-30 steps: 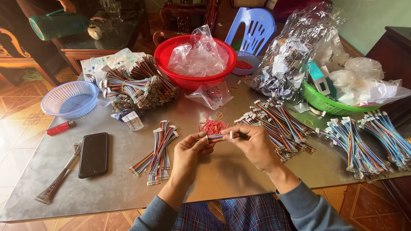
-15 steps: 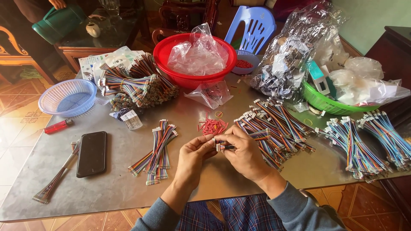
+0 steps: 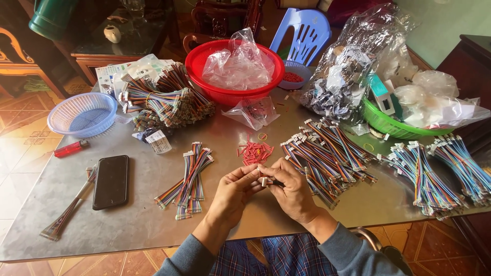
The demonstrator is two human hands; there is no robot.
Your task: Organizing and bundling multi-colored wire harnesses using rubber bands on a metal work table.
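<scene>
Hands have slid slightly lower on the counter than half a second ago, still joined. Left hand and right hand pinch a small white connector between their fingertips, just below the scatter of red pieces. Clear plastic bags sit in the red basket and beside the green basket; a white label tag lies near the heaped cables. Rainbow ribbon cables lie left of the hands, another pile right.
</scene>
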